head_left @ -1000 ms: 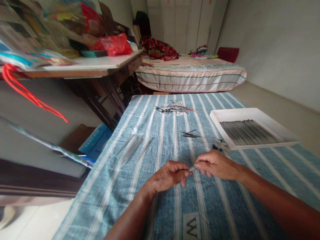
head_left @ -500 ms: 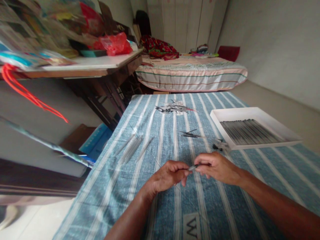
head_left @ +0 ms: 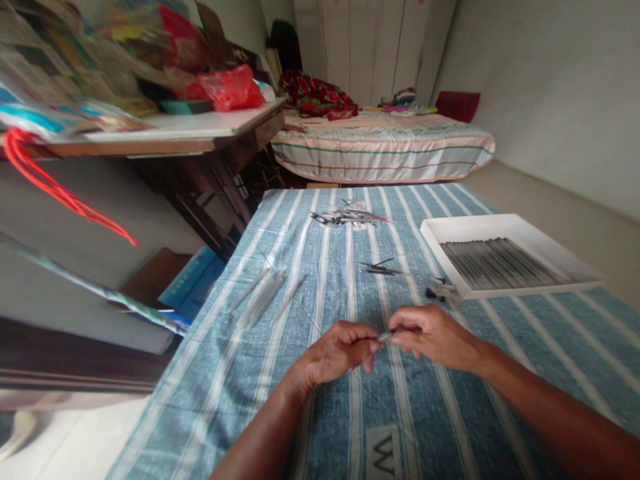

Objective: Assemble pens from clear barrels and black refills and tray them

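My left hand (head_left: 345,348) pinches one end of a slim, see-through pen (head_left: 384,337) between thumb and forefinger. The fingers of my right hand (head_left: 431,337) are closed on its dark other end, and they cover much of it. Left of my hands, several clear pen tubes (head_left: 265,297) lie on the striped cloth (head_left: 330,420). Beyond my hands is a small group of dark thin sticks (head_left: 381,268), possibly refills. Small clear and black pieces (head_left: 441,291) sit just past my right hand.
A white box (head_left: 535,292) at the right holds a row of dark-ended pens (head_left: 500,263). Farther back on the cloth lies a pile of thin dark pieces (head_left: 350,215). A cluttered side table (head_left: 185,130) stands at the left, a bed (head_left: 385,153) behind.
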`<action>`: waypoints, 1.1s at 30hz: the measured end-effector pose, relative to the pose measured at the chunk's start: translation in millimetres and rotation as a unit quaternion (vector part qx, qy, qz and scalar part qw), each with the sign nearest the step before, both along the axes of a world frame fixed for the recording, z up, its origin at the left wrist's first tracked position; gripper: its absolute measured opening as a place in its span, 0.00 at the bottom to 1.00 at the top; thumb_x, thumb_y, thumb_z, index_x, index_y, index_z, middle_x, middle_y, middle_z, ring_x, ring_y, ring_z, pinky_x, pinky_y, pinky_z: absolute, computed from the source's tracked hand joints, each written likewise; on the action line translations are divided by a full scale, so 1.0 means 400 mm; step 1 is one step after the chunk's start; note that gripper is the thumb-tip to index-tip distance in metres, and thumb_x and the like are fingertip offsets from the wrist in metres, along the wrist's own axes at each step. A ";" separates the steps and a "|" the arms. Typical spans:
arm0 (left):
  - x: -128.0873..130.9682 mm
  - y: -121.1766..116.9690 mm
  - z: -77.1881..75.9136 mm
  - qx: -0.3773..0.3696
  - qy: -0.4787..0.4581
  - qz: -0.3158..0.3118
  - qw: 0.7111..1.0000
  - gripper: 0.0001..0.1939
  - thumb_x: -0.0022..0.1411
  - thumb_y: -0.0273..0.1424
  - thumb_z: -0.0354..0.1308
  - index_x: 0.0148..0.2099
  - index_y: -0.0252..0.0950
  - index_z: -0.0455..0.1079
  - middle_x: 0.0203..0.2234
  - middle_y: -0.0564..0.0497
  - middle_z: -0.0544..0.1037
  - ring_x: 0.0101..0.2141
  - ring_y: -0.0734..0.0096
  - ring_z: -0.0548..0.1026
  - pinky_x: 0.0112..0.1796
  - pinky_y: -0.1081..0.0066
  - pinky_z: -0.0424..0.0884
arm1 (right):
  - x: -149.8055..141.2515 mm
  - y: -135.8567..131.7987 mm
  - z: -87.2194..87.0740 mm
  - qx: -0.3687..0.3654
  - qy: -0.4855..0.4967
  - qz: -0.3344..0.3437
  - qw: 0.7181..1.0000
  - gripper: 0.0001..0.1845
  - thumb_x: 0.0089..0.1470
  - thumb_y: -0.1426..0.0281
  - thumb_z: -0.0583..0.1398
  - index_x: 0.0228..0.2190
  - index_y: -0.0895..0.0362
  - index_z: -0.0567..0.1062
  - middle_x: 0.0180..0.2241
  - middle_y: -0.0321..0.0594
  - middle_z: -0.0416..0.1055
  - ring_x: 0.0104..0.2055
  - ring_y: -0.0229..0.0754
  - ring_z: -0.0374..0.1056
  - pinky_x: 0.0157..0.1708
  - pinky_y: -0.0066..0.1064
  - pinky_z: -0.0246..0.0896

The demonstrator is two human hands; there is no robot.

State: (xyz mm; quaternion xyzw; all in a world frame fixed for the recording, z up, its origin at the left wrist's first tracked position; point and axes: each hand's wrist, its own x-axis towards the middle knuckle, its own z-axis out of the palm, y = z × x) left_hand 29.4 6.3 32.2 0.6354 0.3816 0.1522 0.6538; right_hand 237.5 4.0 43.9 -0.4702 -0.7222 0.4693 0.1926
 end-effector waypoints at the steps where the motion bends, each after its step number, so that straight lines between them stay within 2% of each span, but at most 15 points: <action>1: 0.000 0.000 -0.001 0.001 0.000 -0.001 1.000 0.13 0.60 0.37 0.52 0.33 0.32 0.71 0.18 0.55 0.71 0.17 0.82 0.57 0.21 0.76 0.53 | 0.000 -0.001 -0.002 -0.001 0.001 -0.003 1.000 0.14 0.53 0.61 0.56 0.24 0.58 0.70 0.17 0.32 0.66 0.17 0.31 0.61 0.17 0.21 0.53; 4: 0.001 -0.001 -0.003 0.005 0.000 -0.002 1.000 0.14 0.60 0.38 0.51 0.34 0.32 0.71 0.18 0.55 0.70 0.17 0.82 0.57 0.21 0.76 0.53 | 0.000 -0.004 -0.006 -0.023 -0.011 -0.014 1.000 0.22 0.56 0.58 0.51 0.18 0.58 0.67 0.14 0.32 0.63 0.14 0.30 0.58 0.16 0.22 0.53; 8: 0.003 -0.002 -0.002 0.009 0.009 -0.005 1.000 0.14 0.60 0.38 0.51 0.33 0.32 0.71 0.18 0.55 0.70 0.17 0.82 0.57 0.21 0.76 0.52 | -0.001 -0.004 -0.005 -0.024 0.018 -0.014 0.999 0.14 0.53 0.60 0.56 0.25 0.58 0.69 0.17 0.31 0.66 0.16 0.31 0.61 0.17 0.21 0.54; 12: 0.007 -0.003 -0.001 0.010 0.012 -0.011 1.000 0.14 0.60 0.37 0.51 0.30 0.32 0.70 0.18 0.55 0.70 0.17 0.82 0.57 0.21 0.76 0.52 | 0.001 -0.001 -0.005 -0.044 0.007 -0.032 0.999 0.23 0.57 0.56 0.50 0.19 0.58 0.66 0.14 0.32 0.65 0.13 0.31 0.59 0.15 0.22 0.53; 17: 0.007 -0.002 -0.004 0.021 0.020 0.002 1.000 0.14 0.60 0.37 0.51 0.34 0.32 0.72 0.19 0.55 0.71 0.17 0.81 0.57 0.21 0.76 0.52 | -0.002 -0.004 -0.009 -0.028 0.024 -0.020 0.999 0.13 0.54 0.62 0.55 0.24 0.58 0.68 0.17 0.30 0.66 0.15 0.30 0.60 0.16 0.21 0.53; 25: 0.007 0.006 0.011 0.030 0.059 0.017 0.998 0.17 0.60 0.41 0.50 0.34 0.33 0.72 0.20 0.55 0.69 0.20 0.78 0.61 0.22 0.75 0.55 | -0.026 0.009 -0.028 -0.086 0.060 -0.065 0.992 0.14 0.54 0.63 0.55 0.22 0.57 0.65 0.14 0.28 0.63 0.12 0.29 0.57 0.12 0.19 0.49; 30: 0.004 0.019 0.021 0.025 0.034 0.030 0.999 0.15 0.59 0.41 0.53 0.30 0.34 0.69 0.22 0.55 0.70 0.21 0.78 0.62 0.24 0.76 0.58 | -0.022 0.010 -0.033 -0.068 0.081 -0.069 0.992 0.15 0.54 0.62 0.55 0.22 0.58 0.66 0.14 0.28 0.63 0.13 0.30 0.58 0.13 0.20 0.50; 33: -0.004 0.024 0.019 0.013 0.015 0.053 0.998 0.13 0.58 0.40 0.54 0.33 0.34 0.69 0.24 0.54 0.70 0.22 0.78 0.62 0.23 0.76 0.58 | 0.002 0.001 -0.041 -0.009 0.038 -0.084 0.996 0.12 0.53 0.65 0.56 0.22 0.58 0.68 0.14 0.28 0.61 0.15 0.30 0.58 0.17 0.21 0.51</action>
